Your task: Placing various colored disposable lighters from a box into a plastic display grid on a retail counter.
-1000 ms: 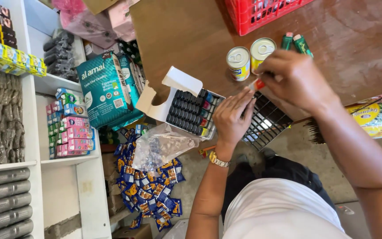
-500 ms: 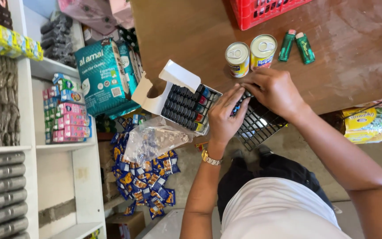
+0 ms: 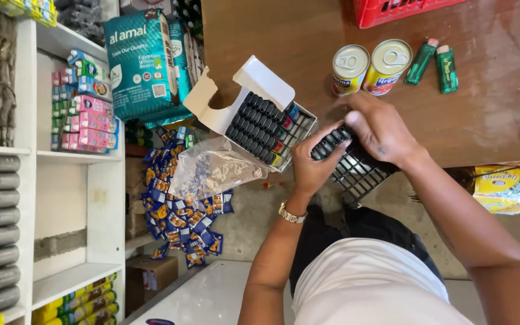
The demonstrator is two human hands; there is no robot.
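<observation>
Row of black-capped lighters (image 3: pixel 331 142), lying flat between both hands; open white cardboard box (image 3: pixel 260 117) of matching lighters just beside, flap up, on brown counter edge.

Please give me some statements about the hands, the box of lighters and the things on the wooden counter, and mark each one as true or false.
1. Both hands grip a row of dark-topped lighters. True.
2. The box of lighters is closed. False: its flap stands open.
3. Two tins stand on the wooden counter. True.
4. The two green lighters lie inside the box. False: they lie on the counter beside the tins.
5. The left hand wears a wristwatch. True.
</observation>
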